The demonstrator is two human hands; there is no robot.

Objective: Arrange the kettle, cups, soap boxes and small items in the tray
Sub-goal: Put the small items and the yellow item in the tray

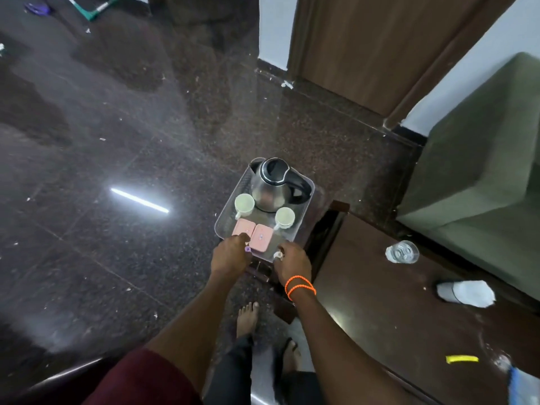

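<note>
While both hands are working at its near edge, the clear tray (pixel 225 217) is carrying the kettle (pixel 270 185) at the far end, two cups (pixel 244 203) before it and two pink soap boxes (pixel 253 233) nearest. Left hand (pixel 230 255) is pinching a small purple item (pixel 248 249) beside the boxes; right hand (pixel 292 260) is gripping a small white item (pixel 277 255).

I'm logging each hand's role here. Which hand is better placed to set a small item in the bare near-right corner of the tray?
The right hand. It holds a small white item right over that corner, while the left hand is by the pink soap boxes.
</note>
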